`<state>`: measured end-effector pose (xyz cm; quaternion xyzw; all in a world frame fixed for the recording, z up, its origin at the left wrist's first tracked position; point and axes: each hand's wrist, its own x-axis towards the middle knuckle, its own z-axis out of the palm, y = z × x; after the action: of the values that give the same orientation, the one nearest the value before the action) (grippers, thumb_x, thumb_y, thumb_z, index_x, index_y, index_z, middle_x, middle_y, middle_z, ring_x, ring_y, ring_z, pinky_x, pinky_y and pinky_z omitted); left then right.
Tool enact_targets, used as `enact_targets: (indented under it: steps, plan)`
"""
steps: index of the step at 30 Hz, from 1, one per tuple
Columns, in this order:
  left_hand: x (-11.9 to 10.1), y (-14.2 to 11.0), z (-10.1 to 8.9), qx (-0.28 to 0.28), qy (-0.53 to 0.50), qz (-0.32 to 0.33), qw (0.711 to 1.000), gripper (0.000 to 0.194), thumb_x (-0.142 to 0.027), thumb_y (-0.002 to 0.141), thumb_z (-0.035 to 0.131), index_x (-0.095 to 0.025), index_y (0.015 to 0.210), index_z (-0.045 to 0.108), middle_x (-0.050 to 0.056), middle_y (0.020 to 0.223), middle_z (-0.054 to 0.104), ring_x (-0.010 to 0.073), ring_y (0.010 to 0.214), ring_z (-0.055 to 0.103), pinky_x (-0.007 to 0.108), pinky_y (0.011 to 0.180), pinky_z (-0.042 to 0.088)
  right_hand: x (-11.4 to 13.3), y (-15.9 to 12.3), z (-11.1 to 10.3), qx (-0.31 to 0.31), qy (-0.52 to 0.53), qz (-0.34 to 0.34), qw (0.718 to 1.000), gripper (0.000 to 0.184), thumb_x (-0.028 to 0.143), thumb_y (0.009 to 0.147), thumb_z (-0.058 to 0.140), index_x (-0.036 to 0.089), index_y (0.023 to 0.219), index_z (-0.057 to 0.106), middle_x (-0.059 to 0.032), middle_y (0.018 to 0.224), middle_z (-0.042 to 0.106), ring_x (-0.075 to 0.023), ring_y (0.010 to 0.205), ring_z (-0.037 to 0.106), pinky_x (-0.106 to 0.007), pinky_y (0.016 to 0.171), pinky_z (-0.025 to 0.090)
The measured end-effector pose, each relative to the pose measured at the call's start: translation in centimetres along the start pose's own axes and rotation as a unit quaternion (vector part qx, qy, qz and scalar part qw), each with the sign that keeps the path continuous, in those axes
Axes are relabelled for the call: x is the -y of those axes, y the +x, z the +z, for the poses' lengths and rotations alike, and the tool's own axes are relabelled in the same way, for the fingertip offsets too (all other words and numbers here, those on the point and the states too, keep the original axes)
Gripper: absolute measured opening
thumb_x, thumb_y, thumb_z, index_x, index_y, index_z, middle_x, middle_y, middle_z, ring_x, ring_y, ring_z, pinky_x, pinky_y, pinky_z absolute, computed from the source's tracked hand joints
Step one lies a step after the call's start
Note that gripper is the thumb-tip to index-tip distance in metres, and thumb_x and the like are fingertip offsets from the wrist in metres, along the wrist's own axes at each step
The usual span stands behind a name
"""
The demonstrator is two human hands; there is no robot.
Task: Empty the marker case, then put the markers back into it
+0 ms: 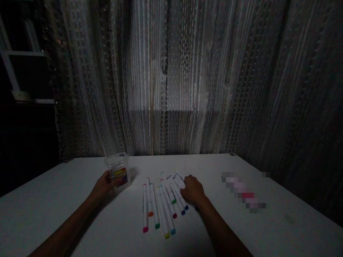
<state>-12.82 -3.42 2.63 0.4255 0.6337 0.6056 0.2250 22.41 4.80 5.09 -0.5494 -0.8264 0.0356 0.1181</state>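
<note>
My left hand [107,185] grips a clear plastic tub [118,164] with a yellow, red and dark label, fingers behind it and thumb across the front. The tub stands upright, touching or just above the table at the left. Several white markers [160,203] with coloured ends lie side by side in a loose fan at the centre; pink, orange, green, yellow, blue and red ends show. My right hand [192,191] is curled at the right edge of the fan, closed over a marker [180,175] whose far end sticks out; the fingertips are partly hidden.
The white table [88,214] reaches back to a patterned curtain [166,89]. On its right side lies a long pinkish thing [241,189], blurred into blocks. At the far left is a dark area with a pale frame [24,53]. The lighting is dim.
</note>
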Motion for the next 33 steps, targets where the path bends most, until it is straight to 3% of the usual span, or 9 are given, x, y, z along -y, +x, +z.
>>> enact_targets:
  steps: [3, 8, 14, 18, 21, 24, 27, 29, 33]
  plan:
    - [-0.6, -0.2, 1.6, 0.102, -0.036, -0.013, 0.994, 0.069, -0.045, 0.047, 0.081, -0.017, 0.102, 0.050, 0.009, 0.102, 0.064, 0.0256, 0.093, 0.062, 0.035, 0.085, 0.051, 0.3, -0.1, -0.3, -0.013, -0.020, 0.001, 1.000, 0.035, 0.027, 0.073, 0.055, 0.009, 0.101, 0.061, -0.0169, 0.107, 0.056, -0.0276, 0.106, 0.049, -0.034, 0.084, 0.040]
    - [-1.7, -0.6, 4.2, 0.195, -0.077, -0.032, 0.977, 0.057, -0.038, 0.050, 0.081, -0.016, 0.095, 0.052, 0.010, 0.099, 0.064, 0.0256, 0.087, 0.063, 0.036, 0.081, 0.052, 0.7, -0.1, -0.5, -0.018, -0.062, -0.012, 0.998, 0.028, 0.024, 0.075, 0.051, 0.009, 0.095, 0.065, -0.0176, 0.106, 0.057, -0.0281, 0.104, 0.049, -0.034, 0.083, 0.042]
    - [-1.4, -1.9, 5.5, 0.165, -0.075, 0.007, 0.983, 0.062, -0.042, 0.058, 0.077, -0.015, 0.105, 0.048, 0.013, 0.108, 0.060, 0.0263, 0.098, 0.059, 0.040, 0.090, 0.047, 0.8, 0.2, 0.5, -0.055, -0.060, -0.022, 0.996, 0.025, 0.021, 0.082, 0.043, 0.010, 0.087, 0.065, -0.0160, 0.104, 0.057, -0.0253, 0.099, 0.051, -0.030, 0.077, 0.042]
    - [-1.8, -3.2, 5.5, 0.189, -0.077, 0.015, 0.979, 0.064, -0.040, 0.062, 0.075, -0.017, 0.113, 0.044, 0.011, 0.113, 0.058, 0.0244, 0.101, 0.057, 0.039, 0.092, 0.046, 1.3, 0.2, -0.7, -0.162, 0.064, -0.011, 0.985, 0.029, 0.030, 0.088, 0.036, 0.015, 0.077, 0.058, -0.0098, 0.081, 0.059, -0.0194, 0.080, 0.056, -0.028, 0.070, 0.041]
    - [-2.3, -3.6, 5.4, 0.201, -0.091, 0.021, 0.975, 0.062, -0.039, 0.063, 0.073, -0.017, 0.114, 0.044, 0.011, 0.114, 0.058, 0.0244, 0.102, 0.057, 0.038, 0.092, 0.046, 3.0, 1.2, -3.7, -0.224, 0.278, -0.016, 0.934, 0.040, 0.048, 0.086, 0.036, 0.018, 0.064, 0.048, -0.0004, 0.056, 0.048, -0.0142, 0.054, 0.048, -0.025, 0.051, 0.036]
    - [-2.7, -3.6, 5.3, 0.198, -0.076, 0.029, 0.977, 0.056, -0.039, 0.065, 0.072, -0.017, 0.110, 0.046, 0.009, 0.113, 0.059, 0.0238, 0.103, 0.057, 0.037, 0.092, 0.044, 6.4, 3.0, -7.5, -0.212, 0.468, -0.075, 0.855, 0.043, 0.058, 0.078, 0.043, 0.019, 0.061, 0.043, 0.0045, 0.049, 0.040, -0.0103, 0.044, 0.040, -0.022, 0.041, 0.032]
    - [-2.8, -3.6, 5.1, 0.196, -0.070, 0.035, 0.978, 0.055, -0.040, 0.065, 0.071, -0.018, 0.110, 0.046, 0.009, 0.113, 0.059, 0.0242, 0.104, 0.056, 0.037, 0.093, 0.044, 11.0, 5.1, -10.1, -0.157, 0.547, -0.148, 0.809, 0.033, 0.049, 0.071, 0.055, 0.018, 0.072, 0.046, 0.0041, 0.056, 0.048, -0.0103, 0.045, 0.047, -0.021, 0.040, 0.037]
    - [-2.6, -3.5, 5.0, 0.195, -0.070, 0.038, 0.978, 0.057, -0.040, 0.064, 0.071, -0.018, 0.111, 0.046, 0.009, 0.113, 0.059, 0.0251, 0.105, 0.055, 0.037, 0.094, 0.043, 14.0, 6.2, -10.4, -0.126, 0.525, -0.170, 0.824, 0.023, 0.036, 0.070, 0.058, 0.017, 0.076, 0.047, 0.0030, 0.060, 0.052, -0.0107, 0.048, 0.052, -0.021, 0.044, 0.042]
    - [-1.7, -3.2, 5.1, 0.187, -0.035, 0.036, 0.981, 0.059, -0.045, 0.064, 0.071, -0.019, 0.111, 0.046, 0.008, 0.113, 0.059, 0.0254, 0.104, 0.055, 0.038, 0.093, 0.043, 18.3, 7.6, -8.4, -0.060, 0.325, -0.197, 0.923, 0.009, 0.021, 0.074, 0.053, 0.014, 0.069, 0.055, -0.0006, 0.062, 0.057, -0.0127, 0.060, 0.057, -0.021, 0.053, 0.044]
